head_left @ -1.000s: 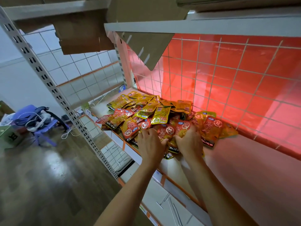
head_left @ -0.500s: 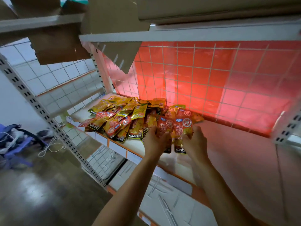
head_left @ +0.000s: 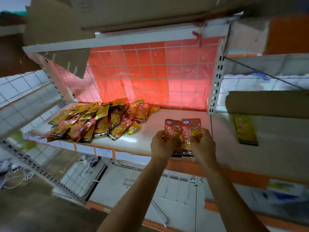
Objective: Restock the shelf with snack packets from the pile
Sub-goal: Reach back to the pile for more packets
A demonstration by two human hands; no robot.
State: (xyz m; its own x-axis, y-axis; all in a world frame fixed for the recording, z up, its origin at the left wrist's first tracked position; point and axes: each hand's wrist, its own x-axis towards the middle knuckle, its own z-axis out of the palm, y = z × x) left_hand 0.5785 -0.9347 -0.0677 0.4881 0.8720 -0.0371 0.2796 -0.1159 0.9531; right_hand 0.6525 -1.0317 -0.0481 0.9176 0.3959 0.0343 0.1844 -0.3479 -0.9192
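Presently on view, 10 entries.

1. Shelf [head_left: 175,113]: white board with an orange front strip; its right half is bare.
2. Pile [head_left: 100,121]: many red and yellow snack packets, loose and overlapping, on the left half of the shelf, reaching back to the mesh.
3. Left packet [head_left: 172,129]: red top, yellow lower part, black strip at the foot. Held upright over the shelf's front edge, right of the pile and apart from it.
4. Right packet [head_left: 190,129]: same kind, upright, just beside the left packet; whether the edges touch or overlap, cannot tell.
5. Left hand [head_left: 161,144]: back to the camera, fingers curled close together round the left packet's outer edge, gripping its lower half; thumb hidden.
6. Right hand [head_left: 204,144]: back to the camera, fingers curled round the right packet's outer edge, gripping its lower half; thumb hidden.
7. Mesh [head_left: 150,77]: white wire grid with a red sheet behind, forming the shelf's back wall.
8. Post [head_left: 216,81]: white slotted upright at the shelf's right end.
9. Lone packet [head_left: 245,129]: yellow, lying flat in the next bay, right of the post.
10. Card [head_left: 267,102]: brown cardboard, just above the lone packet.
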